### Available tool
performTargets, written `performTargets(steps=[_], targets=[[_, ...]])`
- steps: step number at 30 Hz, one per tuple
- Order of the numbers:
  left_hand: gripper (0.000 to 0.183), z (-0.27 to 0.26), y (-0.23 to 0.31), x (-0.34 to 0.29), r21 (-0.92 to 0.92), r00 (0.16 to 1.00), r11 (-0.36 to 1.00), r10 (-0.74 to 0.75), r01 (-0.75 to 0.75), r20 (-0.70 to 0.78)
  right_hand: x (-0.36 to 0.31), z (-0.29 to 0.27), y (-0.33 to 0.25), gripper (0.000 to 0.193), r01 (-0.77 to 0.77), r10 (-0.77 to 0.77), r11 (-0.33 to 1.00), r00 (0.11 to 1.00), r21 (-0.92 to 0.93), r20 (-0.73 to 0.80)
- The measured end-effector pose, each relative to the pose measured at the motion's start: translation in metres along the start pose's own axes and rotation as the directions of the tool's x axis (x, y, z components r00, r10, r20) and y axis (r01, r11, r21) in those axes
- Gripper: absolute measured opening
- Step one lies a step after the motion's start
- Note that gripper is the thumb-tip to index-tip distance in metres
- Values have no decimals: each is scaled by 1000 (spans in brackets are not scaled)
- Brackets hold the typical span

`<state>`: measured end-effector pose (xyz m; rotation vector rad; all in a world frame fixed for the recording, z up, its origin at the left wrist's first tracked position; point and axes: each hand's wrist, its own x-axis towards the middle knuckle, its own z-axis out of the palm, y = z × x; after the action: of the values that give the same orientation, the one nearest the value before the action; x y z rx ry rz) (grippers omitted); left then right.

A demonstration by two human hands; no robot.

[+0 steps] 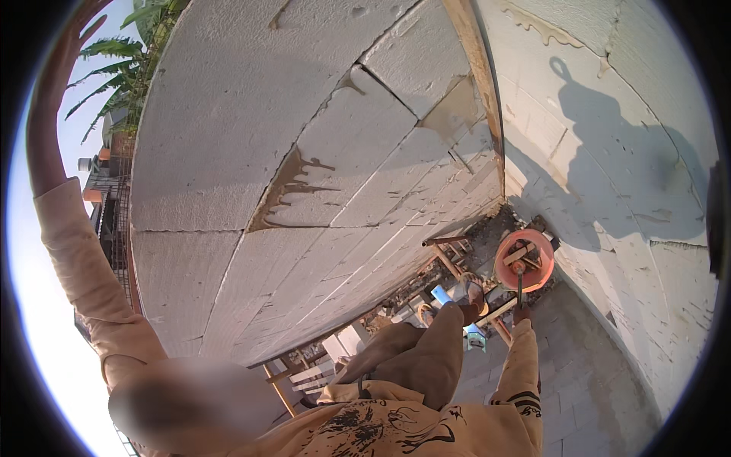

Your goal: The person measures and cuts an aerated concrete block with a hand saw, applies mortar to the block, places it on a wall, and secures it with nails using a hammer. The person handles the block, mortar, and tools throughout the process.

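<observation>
My left arm is raised along the left rim. My left hand (82, 24) is near the top left corner, partly cut off, with its visible fingers apart and nothing seen in them. Low on the right, my right hand (522, 313) is closed around the grip of a tool with a dark straight shaft (520, 286). Its rounded orange-brown end reaches into a red-orange bucket (500, 266); the exact kind of tool is unclear. Pieces of wood (519, 254) lie inside the bucket. A wall of pale blocks (304, 167) stands before me, with brown mortar drips (293, 186).
A second block wall (609, 198) on the right bears a shadow. A wooden strip (485, 84) runs down the corner. My feet stand on wooden scaffolding (499, 311) above a grey floor (579, 365) and rubble. Green plants (122, 68) grow beyond the wall.
</observation>
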<state>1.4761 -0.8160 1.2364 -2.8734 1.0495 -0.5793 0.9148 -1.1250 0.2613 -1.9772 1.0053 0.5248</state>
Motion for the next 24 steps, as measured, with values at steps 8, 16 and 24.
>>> performTargets(steps=[8,16,24], targets=[[46,-35,48,-239,112,866,859,-493,500,-85,231,13,-82,41,74,-72,963,997,-258,21],[54,33,60,-313,107,863,860,-483,500,-148,304,63,-100,49,60,-52,929,998,-364,31],[68,41,30,-338,520,843,666,-377,535,-383,224,133,71,57,-95,126,931,990,-352,65]])
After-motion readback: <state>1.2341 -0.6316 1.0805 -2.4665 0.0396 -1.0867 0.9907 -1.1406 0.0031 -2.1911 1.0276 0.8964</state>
